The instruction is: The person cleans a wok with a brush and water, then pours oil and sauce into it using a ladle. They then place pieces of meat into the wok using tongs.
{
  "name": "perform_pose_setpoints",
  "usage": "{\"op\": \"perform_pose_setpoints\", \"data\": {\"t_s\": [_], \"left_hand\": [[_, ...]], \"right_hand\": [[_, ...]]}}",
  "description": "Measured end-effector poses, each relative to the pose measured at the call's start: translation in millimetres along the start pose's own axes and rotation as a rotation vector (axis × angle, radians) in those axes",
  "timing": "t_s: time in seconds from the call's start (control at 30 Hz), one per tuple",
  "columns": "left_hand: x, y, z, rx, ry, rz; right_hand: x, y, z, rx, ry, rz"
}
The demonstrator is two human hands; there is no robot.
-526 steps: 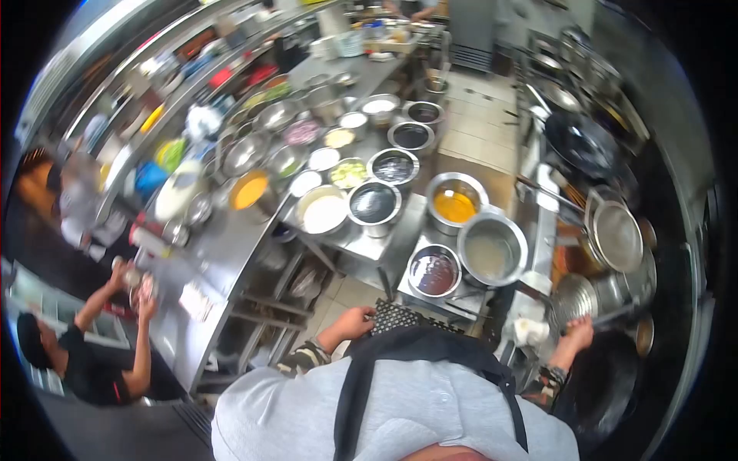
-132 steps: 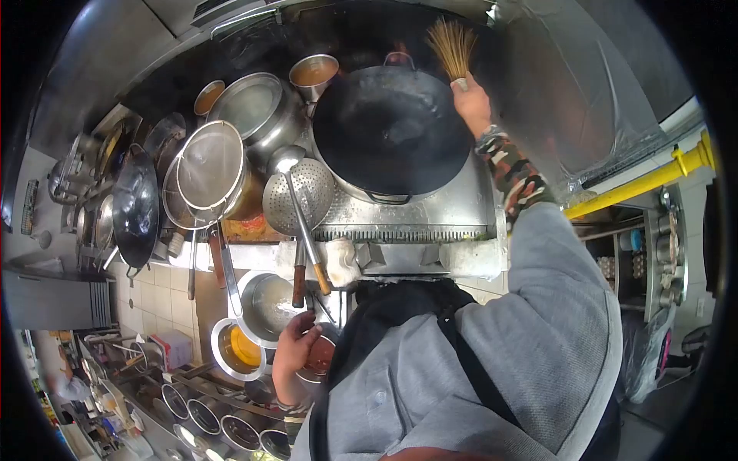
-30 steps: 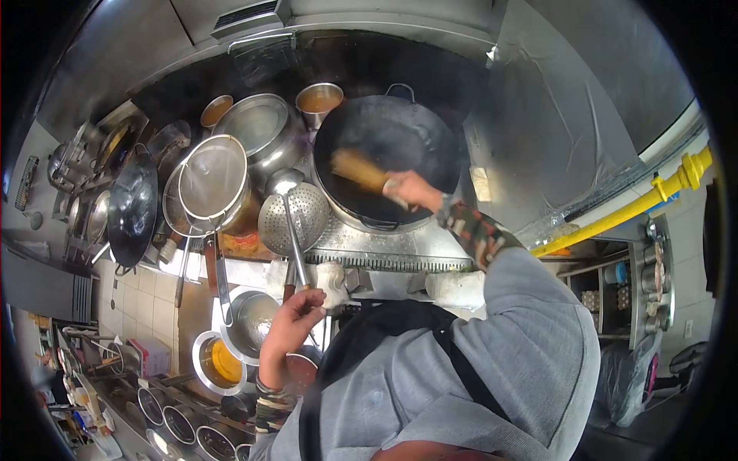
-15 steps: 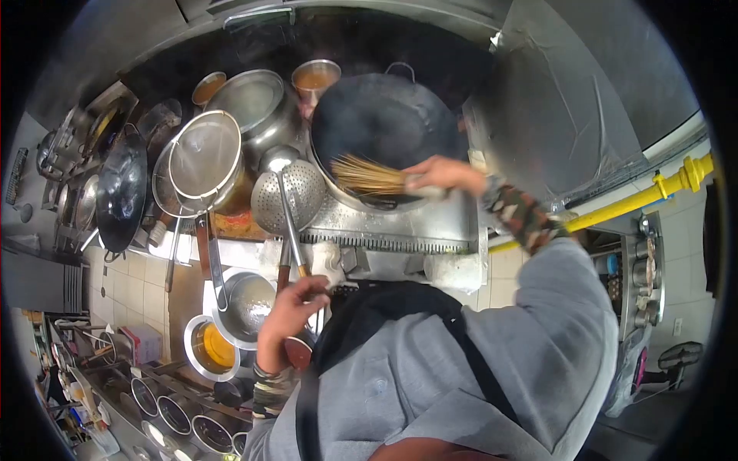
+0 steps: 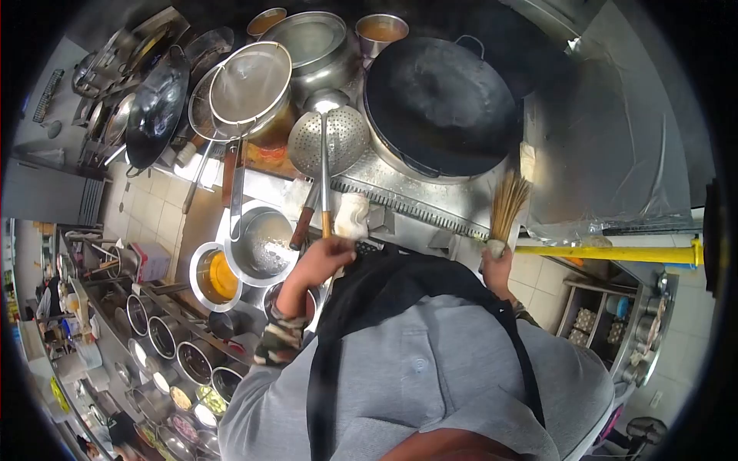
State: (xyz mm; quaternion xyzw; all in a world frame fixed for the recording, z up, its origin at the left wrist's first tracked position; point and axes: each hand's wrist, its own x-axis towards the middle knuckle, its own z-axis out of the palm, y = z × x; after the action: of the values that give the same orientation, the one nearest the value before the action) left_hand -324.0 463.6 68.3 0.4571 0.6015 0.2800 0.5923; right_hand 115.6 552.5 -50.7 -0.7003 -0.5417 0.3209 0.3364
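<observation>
My right hand is closed round the base of a bamboo wok brush, its bristles pointing up beside the stove's right front corner. A large black wok sits on the burner to the left of the brush, with a hazy sheen inside. At the front edge, my left hand has its fingers curled over the wooden handle end of a ladle. The ladle's bowl rests over a perforated skimmer. Just right of these fingers lies a crumpled white cloth.
A round mesh strainer lies across a pot at the left. Behind stand a lidded steel pot and a small pot of brownish liquid. Steel bowls hang low at the left. A yellow pipe runs along the right.
My right hand has drawn the brush out of the wok, to the right and towards me. My left fingers have curled in more. The whole view has shifted and turned.
</observation>
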Motion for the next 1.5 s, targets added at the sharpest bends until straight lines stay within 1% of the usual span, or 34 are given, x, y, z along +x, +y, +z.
{"op": "perform_pose_setpoints", "data": {"t_s": [0.03, 0.07, 0.1, 0.17, 0.23, 0.3, 0.33, 0.37, 0.4, 0.43, 0.47, 0.53, 0.57, 0.63, 0.67, 0.7, 0.77, 0.83, 0.87, 0.9, 0.97, 1.0, 1.07, 1.1, 1.13, 1.17, 1.2, 1.23, 1.27, 1.3, 1.37, 1.4, 1.43, 1.5], "left_hand": [[15, 1, 0, -0.002, 0.010, 0.037], [23, 35, 0, -0.188, -0.028, 0.057], [40, 50, -4, -0.100, 0.046, 0.108], [89, 86, -22, -0.165, 0.013, 0.384], [129, 138, -21, -0.505, 0.259, 0.298], [170, 172, -26, -0.499, 0.392, 0.328], [181, 184, -20, -0.488, 0.388, 0.350], [190, 196, -14, -0.446, 0.484, 0.306], [196, 206, -8, -0.406, 0.584, 0.258], [198, 212, -4, -0.402, 0.587, 0.269], [200, 216, 1, -0.332, 0.622, 0.221], [205, 213, 7, -0.196, 0.707, 0.154], [206, 208, 9, -0.212, 0.732, 0.151], [220, 175, 11, 0.457, 0.912, 0.078], [228, 120, 32, 0.254, 1.242, 0.626], [209, 117, 38, 0.237, 1.283, 0.610], [160, 137, 36, 0.885, 0.505, 0.190], [122, 133, 51, 0.937, 0.397, 0.025], [107, 127, 53, 0.981, 0.337, -0.013], [96, 118, 54, 1.004, 0.318, -0.039], [79, 103, 56, 1.030, 0.307, -0.079], [70, 96, 55, 1.029, 0.309, -0.095], [54, 84, 58, 1.018, 0.320, -0.120], [43, 78, 61, 1.003, 0.330, -0.123], [32, 72, 64, 0.986, 0.346, -0.131], [23, 67, 65, 0.961, 0.364, -0.134], [10, 61, 68, 0.946, 0.387, -0.142], [-1, 56, 68, 0.924, 0.410, -0.147], [-13, 51, 69, 0.899, 0.432, -0.161], [-24, 47, 70, 0.884, 0.453, -0.168], [-52, 33, 70, 0.859, 0.493, -0.187], [-66, 26, 70, 0.834, 0.519, -0.202], [-82, 18, 70, 0.816, 0.543, -0.210], [-116, 0, 69, 0.746, 0.617, -0.238]], "right_hand": [[-4, -2, 0, 0.004, -0.012, 0.009], [-6, -23, -1, -0.294, 0.064, -0.154], [-3, -52, -1, -0.585, 0.137, -0.331], [17, -141, -1, -0.384, 0.203, -0.812], [26, -197, 14, -0.060, -0.195, -0.863], [4, -263, 23, 0.079, -0.269, -1.223], [-10, -293, 23, 0.095, -0.263, -1.332], [-22, -315, 27, 0.111, -0.258, -1.443], [-27, -330, 37, 0.180, -0.178, -1.435], [-28, -340, 43, 0.250, -0.105, -1.420], [-23, -342, 45, 0.254, -0.103, -1.429], [-10, -343, 51, 0.127, -0.160, -1.258], [-4, -343, 51, 0.132, -0.184, -1.276], [7, -343, 52, 0.156, -0.224, -1.264], [17, -340, 60, 0.284, -0.243, -1.132], [33, -327, 75, 0.397, -0.443, -0.910], [57, -311, 76, 0.606, -0.816, -0.396], [52, -318, 55, 0.677, -1.053, -0.099], [27, -322, 52, 0.708, -1.047, -0.151], [14, -317, 58, 0.508, -1.100, -0.417], [-30, -326, 57, 0.348, -0.900, -1.274], [-37, -324, 61, 0.347, -0.937, -1.303], [-51, -318, 75, 0.192, -0.892, -1.385], [-55, -317, 81, 0.192, -1.012, -1.263], [-57, -302, 100, 0.354, -1.164, -1.090], [-63, -302, 102, 0.332, -1.344, -0.750], [-78, -316, 88, 0.256, -1.431, -0.231], [-87, -322, 79, 0.295, -1.613, -0.086], [-107, -331, 74, 0.240, -1.712, 0.133], [-118, -324, 80, 0.223, -1.831, 0.227], [-159, -325, 91, 0.268, -1.936, 0.196], [-176, -331, 101, 0.298, -1.902, 0.043], [-184, -336, 117, 0.270, -1.874, 0.053], [-177, -336, 147, 0.107, -1.954, 0.090]]}}
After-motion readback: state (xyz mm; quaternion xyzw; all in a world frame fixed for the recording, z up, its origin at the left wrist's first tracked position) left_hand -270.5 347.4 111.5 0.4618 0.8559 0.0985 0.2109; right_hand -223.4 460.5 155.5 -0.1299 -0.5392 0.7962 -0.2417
